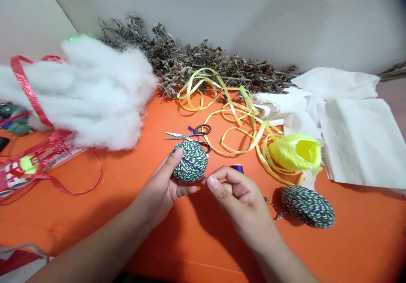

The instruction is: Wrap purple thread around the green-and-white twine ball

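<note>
A round ball of green-and-white yarn (194,158) rests in my left hand (161,185), with the thumb pressed on its side and the fingers beneath. A purple thread runs across its surface. Close to the ball's lower right edge, my right hand (239,196) pinches thumb and forefinger together; what sits between them is too small to make out. Just behind the ball lie black-handled scissors (180,135), their blades pointing left, partly covered by the ball. A spool of purple thread (237,168) shows beyond my right hand, partly hidden.
An oval skein of green-and-white yarn (307,207) lies on the orange table (152,249) at right. Behind it are a yellow ribbon roll (293,152) and white sheets (361,139). White stuffing (108,92) and red ribbon (28,88) fill the left. Dried plants (196,63) line the wall.
</note>
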